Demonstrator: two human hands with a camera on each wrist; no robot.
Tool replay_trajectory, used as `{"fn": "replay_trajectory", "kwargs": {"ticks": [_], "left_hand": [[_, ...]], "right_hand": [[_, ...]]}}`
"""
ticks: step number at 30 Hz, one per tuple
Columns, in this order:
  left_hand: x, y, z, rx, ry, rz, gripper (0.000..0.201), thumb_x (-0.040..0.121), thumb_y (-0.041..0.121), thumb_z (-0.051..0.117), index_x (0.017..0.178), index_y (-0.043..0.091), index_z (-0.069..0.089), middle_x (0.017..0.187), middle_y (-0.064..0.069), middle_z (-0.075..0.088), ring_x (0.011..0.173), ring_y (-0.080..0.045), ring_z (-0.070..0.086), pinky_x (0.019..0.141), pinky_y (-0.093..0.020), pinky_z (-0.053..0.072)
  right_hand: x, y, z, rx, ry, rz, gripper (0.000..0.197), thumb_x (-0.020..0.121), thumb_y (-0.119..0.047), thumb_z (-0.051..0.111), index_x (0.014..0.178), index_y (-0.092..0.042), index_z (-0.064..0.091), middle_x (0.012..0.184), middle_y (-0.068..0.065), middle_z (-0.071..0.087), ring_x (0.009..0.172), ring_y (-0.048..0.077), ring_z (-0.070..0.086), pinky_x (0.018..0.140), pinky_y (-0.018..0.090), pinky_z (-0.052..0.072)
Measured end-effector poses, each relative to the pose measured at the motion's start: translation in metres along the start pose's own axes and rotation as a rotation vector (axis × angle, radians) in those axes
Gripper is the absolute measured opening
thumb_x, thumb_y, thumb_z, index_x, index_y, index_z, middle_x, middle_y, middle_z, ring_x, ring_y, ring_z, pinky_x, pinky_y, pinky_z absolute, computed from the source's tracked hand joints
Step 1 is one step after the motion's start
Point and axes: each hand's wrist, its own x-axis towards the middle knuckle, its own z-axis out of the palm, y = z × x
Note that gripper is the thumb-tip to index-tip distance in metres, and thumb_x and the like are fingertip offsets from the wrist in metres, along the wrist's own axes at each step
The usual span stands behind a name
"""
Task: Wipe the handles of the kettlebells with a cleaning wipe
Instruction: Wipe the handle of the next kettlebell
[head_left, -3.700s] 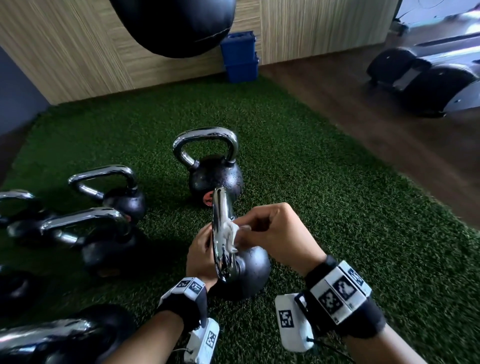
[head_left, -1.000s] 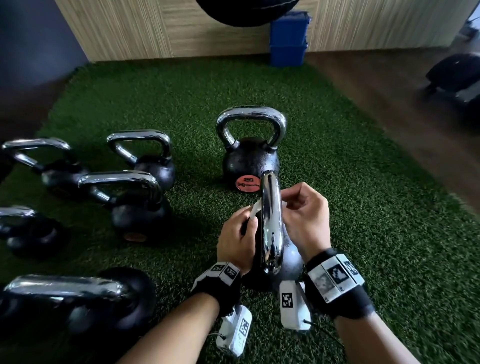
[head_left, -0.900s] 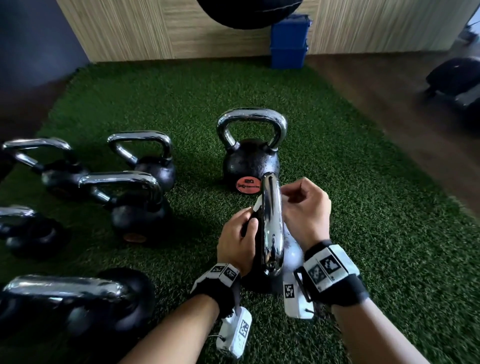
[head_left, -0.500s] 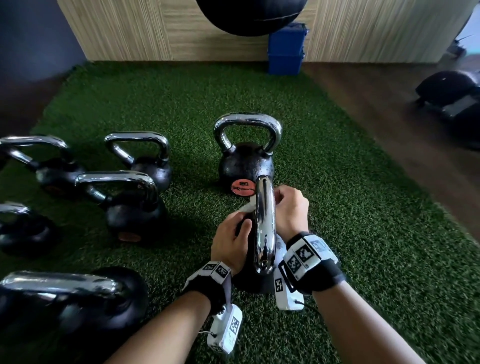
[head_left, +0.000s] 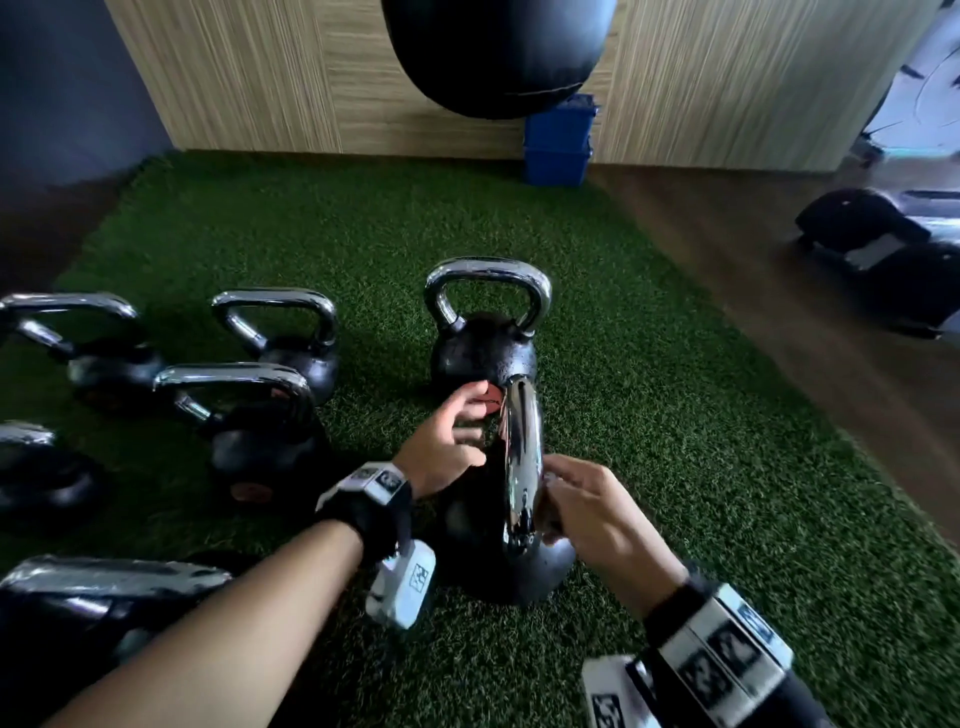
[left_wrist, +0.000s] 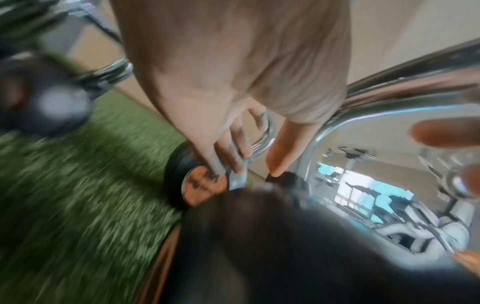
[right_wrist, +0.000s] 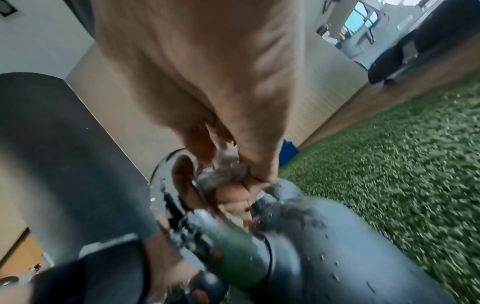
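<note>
The near kettlebell (head_left: 511, 564) stands on the turf with its chrome handle (head_left: 522, 452) edge-on to me. My right hand (head_left: 558, 501) pinches a crumpled grey wipe (right_wrist: 221, 174) against the right side of that handle, low down near the black body (right_wrist: 324, 236). My left hand (head_left: 467, 431) hovers just left of the handle with its fingers (left_wrist: 233, 148) loosely spread, holding nothing. A second kettlebell (head_left: 485, 353) with an orange label (left_wrist: 205, 185) stands right behind the first.
Several more chrome-handled kettlebells (head_left: 260, 431) crowd the turf to the left. A black punching bag (head_left: 498, 52) hangs ahead, with a blue bin (head_left: 558, 140) at the wall. Wooden floor and dark gym machines (head_left: 883, 244) lie to the right.
My left hand has let go of the handle and drawn off to its left. My right hand has slid the wipe down the handle's near side toward the body.
</note>
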Motion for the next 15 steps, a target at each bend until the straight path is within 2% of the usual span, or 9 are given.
{"fn": "replay_trajectory", "kwargs": {"ticks": [1, 3, 5, 6, 7, 8, 10, 13, 15], "left_hand": [[0.005, 0.012, -0.005, 0.111, 0.006, 0.1, 0.089, 0.075, 0.0, 0.065, 0.149, 0.04, 0.036, 0.147, -0.002, 0.05, 0.121, -0.018, 0.059, 0.098, -0.033, 0.056], [0.019, 0.041, -0.007, 0.275, -0.015, 0.315, 0.099, 0.078, -0.013, 0.058, 0.155, 0.042, 0.03, 0.152, -0.001, 0.045, 0.126, -0.014, 0.058, 0.098, -0.026, 0.055], [0.034, 0.066, -0.005, 0.457, -0.1, 0.541, 0.092, 0.082, -0.017, 0.052, 0.153, 0.039, 0.038, 0.152, -0.003, 0.047, 0.132, -0.007, 0.051, 0.112, -0.021, 0.041], [0.04, 0.074, -0.006, 0.547, -0.171, 0.604, 0.08, 0.085, -0.014, 0.051, 0.145, 0.039, 0.05, 0.148, -0.004, 0.053, 0.131, -0.007, 0.051, 0.115, -0.022, 0.036], [0.044, 0.079, -0.007, 0.616, -0.236, 0.604, 0.064, 0.088, -0.007, 0.054, 0.13, 0.04, 0.064, 0.137, -0.004, 0.063, 0.124, -0.008, 0.058, 0.112, -0.026, 0.041], [0.045, 0.081, -0.009, 0.657, -0.273, 0.564, 0.044, 0.089, 0.002, 0.058, 0.109, 0.039, 0.072, 0.116, 0.002, 0.073, 0.107, -0.005, 0.067, 0.1, -0.029, 0.05], [0.047, 0.078, -0.009, 0.664, -0.263, 0.526, 0.022, 0.084, 0.01, 0.069, 0.082, 0.032, 0.067, 0.077, 0.018, 0.07, 0.072, 0.007, 0.063, 0.071, -0.02, 0.048], [0.044, 0.072, -0.006, 0.577, -0.216, 0.491, 0.038, 0.079, 0.005, 0.077, 0.073, 0.038, 0.059, 0.071, 0.028, 0.065, 0.06, 0.009, 0.059, 0.06, -0.007, 0.042], [0.041, 0.071, -0.005, 0.535, -0.203, 0.447, 0.037, 0.08, 0.003, 0.076, 0.073, 0.036, 0.06, 0.069, 0.02, 0.067, 0.062, 0.003, 0.064, 0.061, -0.016, 0.05]], "right_hand": [[-0.007, -0.003, 0.0, 0.091, -0.009, -0.001, 0.042, 0.102, -0.012, 0.041, 0.072, -0.021, 0.069, 0.057, -0.01, 0.052, 0.053, 0.011, 0.046, 0.053, 0.022, 0.041], [-0.019, -0.013, -0.003, 0.04, 0.002, -0.037, 0.041, 0.099, -0.036, 0.045, 0.075, -0.011, 0.069, 0.061, -0.01, 0.052, 0.058, 0.009, 0.046, 0.058, 0.022, 0.04], [-0.025, -0.022, -0.001, -0.176, -0.009, -0.098, 0.051, 0.086, -0.06, 0.06, 0.086, -0.01, 0.069, 0.07, -0.013, 0.065, 0.061, 0.006, 0.056, 0.06, 0.018, 0.043], [-0.025, -0.025, 0.002, -0.291, -0.002, -0.115, 0.056, 0.076, -0.068, 0.07, 0.089, -0.014, 0.07, 0.078, -0.014, 0.07, 0.066, 0.003, 0.062, 0.061, 0.016, 0.045], [-0.024, -0.028, 0.004, -0.403, 0.032, -0.105, 0.059, 0.066, -0.072, 0.076, 0.092, -0.019, 0.07, 0.086, -0.012, 0.072, 0.074, 0.001, 0.065, 0.062, 0.013, 0.045], [-0.021, -0.029, 0.008, -0.492, 0.077, -0.099, 0.062, 0.059, -0.073, 0.08, 0.094, -0.023, 0.069, 0.091, -0.012, 0.07, 0.079, 0.001, 0.064, 0.062, 0.01, 0.044], [-0.018, -0.029, 0.013, -0.603, 0.169, -0.109, 0.063, 0.052, -0.074, 0.078, 0.092, -0.027, 0.065, 0.091, -0.013, 0.065, 0.078, -0.003, 0.058, 0.057, 0.008, 0.04], [-0.016, -0.025, 0.015, -0.577, 0.224, -0.196, 0.046, 0.048, -0.069, 0.069, 0.071, -0.031, 0.056, 0.076, -0.014, 0.06, 0.069, -0.009, 0.056, 0.059, 0.004, 0.04], [-0.018, -0.022, 0.014, -0.547, 0.217, -0.232, 0.038, 0.051, -0.061, 0.073, 0.064, -0.032, 0.051, 0.069, -0.014, 0.057, 0.07, -0.016, 0.053, 0.058, 0.003, 0.04]]}}
